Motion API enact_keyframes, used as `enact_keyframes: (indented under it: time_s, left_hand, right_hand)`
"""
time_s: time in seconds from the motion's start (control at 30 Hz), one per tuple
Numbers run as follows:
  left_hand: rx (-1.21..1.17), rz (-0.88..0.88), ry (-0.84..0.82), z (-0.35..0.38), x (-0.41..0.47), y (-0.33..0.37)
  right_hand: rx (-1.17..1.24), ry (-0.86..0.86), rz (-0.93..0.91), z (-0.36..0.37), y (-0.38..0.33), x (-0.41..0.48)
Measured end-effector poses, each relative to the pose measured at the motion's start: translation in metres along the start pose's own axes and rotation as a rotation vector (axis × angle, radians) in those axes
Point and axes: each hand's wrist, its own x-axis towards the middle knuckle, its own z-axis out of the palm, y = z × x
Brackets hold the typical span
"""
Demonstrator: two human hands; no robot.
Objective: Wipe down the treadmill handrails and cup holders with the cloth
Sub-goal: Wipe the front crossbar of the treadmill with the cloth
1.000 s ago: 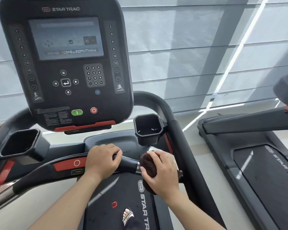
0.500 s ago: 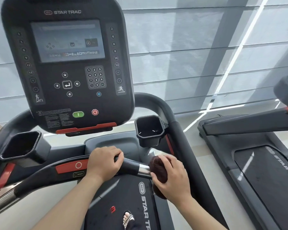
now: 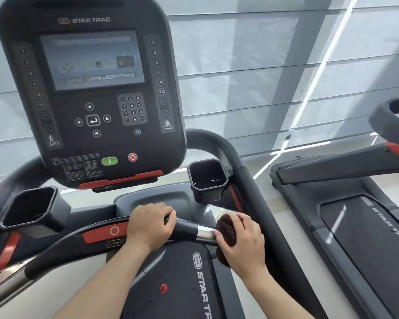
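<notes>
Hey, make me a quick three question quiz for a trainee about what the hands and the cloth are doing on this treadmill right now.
1. True or false: the right hand holds the cloth.
2. The cloth is pressed against: A) the console, B) the chrome section of the front handrail, C) a cup holder.
3. What does the left hand grip?

Key: 1 true; 2 B; 3 the front handrail, on its black part.
</notes>
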Motion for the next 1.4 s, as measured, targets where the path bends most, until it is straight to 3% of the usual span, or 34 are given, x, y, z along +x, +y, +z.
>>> enact_keyframes:
  time_s: [0.13, 0.37, 0.53, 0.67, 0.93, 1.1, 1.2, 1.4]
  left_hand:
    - [0.006, 0.016, -0.012, 0.0, -0.001, -0.001]
    - [-0.015, 0.069, -0.029, -0.001, -0.001, -0.003]
    - [-0.027, 0.094, -0.012, 0.001, 0.0, -0.002]
    - [-0.017, 0.153, 0.062, 0.005, -0.003, -0.007]
    - [-0.087, 0.484, 0.199, 0.004, -0.03, 0.011]
    - [-0.077, 0.641, 0.561, 0.058, -0.065, 0.011]
    - [-0.043, 0.716, 0.587, 0.116, -0.087, 0.001]
    - [-0.041, 0.648, 0.536, 0.212, -0.074, -0.027]
  right_hand:
    - [0.064, 0.022, -0.159, 0.008, -0.023, -0.002]
    - [0.012, 0.109, 0.07, 0.01, -0.024, -0.011]
    - [0.056, 0.162, -0.089, 0.019, -0.028, -0.019]
    - [0.052, 0.244, -0.096, 0.022, -0.024, -0.011]
    - [0.113, 0.383, -0.267, 0.036, -0.004, -0.034]
    - [0.176, 0.572, -0.404, 0.059, 0.027, -0.055]
    - [0.175, 0.662, -0.5, 0.089, 0.055, -0.076]
    - [0.228, 0.65, -0.499, 0.178, 0.123, -0.088]
